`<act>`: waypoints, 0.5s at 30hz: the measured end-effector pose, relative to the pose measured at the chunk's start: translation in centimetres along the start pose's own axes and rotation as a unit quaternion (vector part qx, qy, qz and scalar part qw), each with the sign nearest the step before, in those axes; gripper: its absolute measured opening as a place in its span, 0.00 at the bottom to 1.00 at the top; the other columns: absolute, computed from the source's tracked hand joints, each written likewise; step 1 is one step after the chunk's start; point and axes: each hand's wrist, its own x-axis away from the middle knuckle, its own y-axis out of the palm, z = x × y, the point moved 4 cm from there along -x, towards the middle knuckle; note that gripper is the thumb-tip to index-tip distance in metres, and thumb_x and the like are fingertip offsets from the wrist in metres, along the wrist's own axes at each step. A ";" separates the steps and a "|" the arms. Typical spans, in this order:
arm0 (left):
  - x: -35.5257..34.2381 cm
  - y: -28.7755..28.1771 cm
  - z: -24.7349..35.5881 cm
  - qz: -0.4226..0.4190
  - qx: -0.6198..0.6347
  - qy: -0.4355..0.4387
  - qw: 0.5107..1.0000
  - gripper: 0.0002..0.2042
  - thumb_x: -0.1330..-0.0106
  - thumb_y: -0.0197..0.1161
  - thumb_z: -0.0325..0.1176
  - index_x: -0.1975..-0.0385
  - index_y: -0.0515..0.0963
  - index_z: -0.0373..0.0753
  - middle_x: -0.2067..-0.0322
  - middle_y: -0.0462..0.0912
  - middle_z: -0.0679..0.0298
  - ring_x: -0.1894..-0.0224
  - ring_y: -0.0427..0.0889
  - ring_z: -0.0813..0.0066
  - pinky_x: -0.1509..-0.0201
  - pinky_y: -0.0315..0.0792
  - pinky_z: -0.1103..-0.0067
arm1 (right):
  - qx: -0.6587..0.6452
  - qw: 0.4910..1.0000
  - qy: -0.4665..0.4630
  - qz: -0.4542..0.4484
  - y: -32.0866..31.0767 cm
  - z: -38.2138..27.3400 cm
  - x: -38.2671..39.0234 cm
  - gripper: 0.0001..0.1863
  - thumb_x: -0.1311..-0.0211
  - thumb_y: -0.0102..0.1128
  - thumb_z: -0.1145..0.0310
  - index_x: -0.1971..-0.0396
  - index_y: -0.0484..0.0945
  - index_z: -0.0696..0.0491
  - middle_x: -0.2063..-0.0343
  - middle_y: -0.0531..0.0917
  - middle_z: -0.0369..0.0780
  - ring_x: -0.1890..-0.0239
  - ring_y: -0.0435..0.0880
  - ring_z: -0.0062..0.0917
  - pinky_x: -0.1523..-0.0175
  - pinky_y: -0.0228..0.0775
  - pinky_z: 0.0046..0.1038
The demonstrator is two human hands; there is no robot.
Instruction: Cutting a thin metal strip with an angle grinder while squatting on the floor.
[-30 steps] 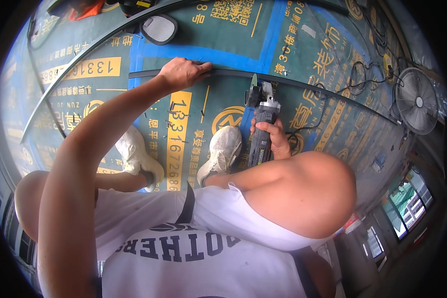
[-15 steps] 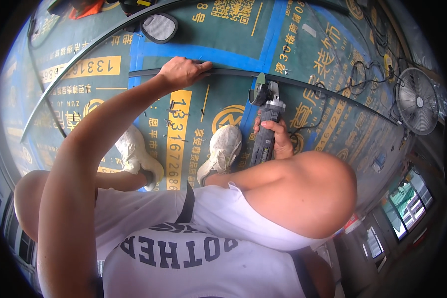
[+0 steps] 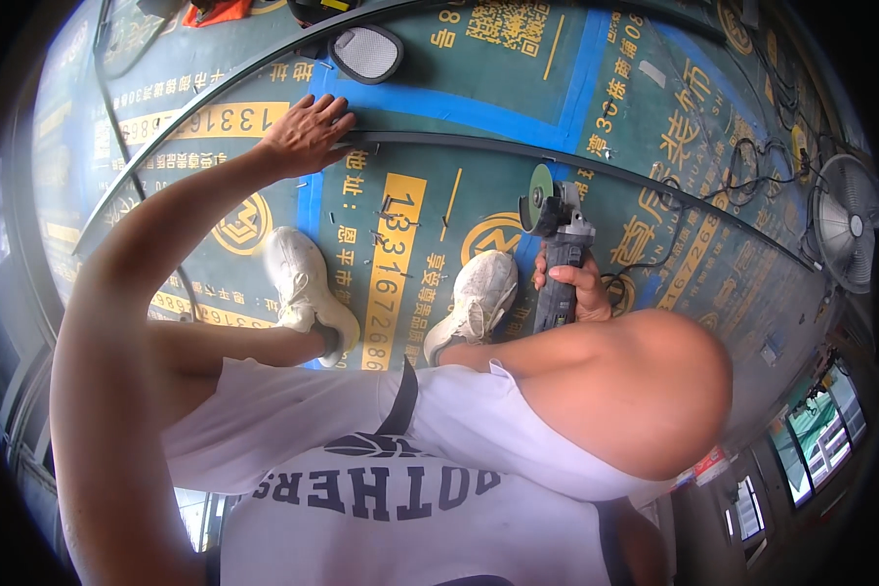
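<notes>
A long, thin dark strip (image 3: 459, 143) lies across the printed green floor sheeting in front of my shoes. At its left end is my left hand (image 3: 308, 137), palm down with its fingers stretched out and apart; the thumb side is close to the strip's tip, and whether it touches I cannot tell. Wrapped round the body of a grey angle grinder (image 3: 563, 256) is my right hand (image 3: 586, 288), beside my right shoe. The grinder's green disc (image 3: 537, 195) points away from me, a little on the near side of the strip. Whether it spins cannot be made out.
Small dark offcuts (image 3: 379, 237) are scattered near my shoes (image 3: 483, 293). A grey mesh pad (image 3: 366, 54) with a dark rim lies beyond the strip. Another long curved strip (image 3: 181, 117) crosses at the left. At the right are loose black cables (image 3: 747, 161) and a round fan (image 3: 845, 225).
My left hand has moved left along the dark strip to its end, and its fingers have opened. The grinder has drawn back a little from the strip, its disc turned more into view.
</notes>
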 end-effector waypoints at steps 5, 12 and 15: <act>3.7 1.4 -3.0 -0.003 0.039 0.002 0.999 0.13 0.24 0.60 0.44 0.51 0.73 0.42 0.53 0.73 0.59 0.47 0.76 0.62 0.42 0.72 0.66 | 0.014 1.000 -0.007 -0.025 1.8 -0.5 -0.6 0.29 0.52 0.70 0.70 0.47 0.74 0.59 0.64 0.83 0.44 0.65 0.84 0.29 0.56 0.81 0.34; -2.2 -2.1 2.9 0.103 0.237 -0.004 0.966 0.13 0.25 0.63 0.42 0.53 0.74 0.40 0.61 0.81 0.57 0.58 0.85 0.51 0.57 0.80 0.60 | 0.063 0.997 -0.030 -0.014 2.1 -1.0 0.7 0.25 0.51 0.72 0.70 0.51 0.76 0.58 0.65 0.83 0.43 0.65 0.85 0.29 0.57 0.79 0.33; -5.7 -3.2 6.3 0.141 0.443 -0.071 0.883 0.11 0.27 0.67 0.35 0.54 0.78 0.34 0.61 0.86 0.52 0.58 0.87 0.50 0.54 0.81 0.64 | 0.083 0.995 -0.051 -0.021 2.6 -0.9 0.0 0.21 0.51 0.73 0.71 0.56 0.79 0.59 0.66 0.84 0.42 0.65 0.85 0.28 0.57 0.79 0.32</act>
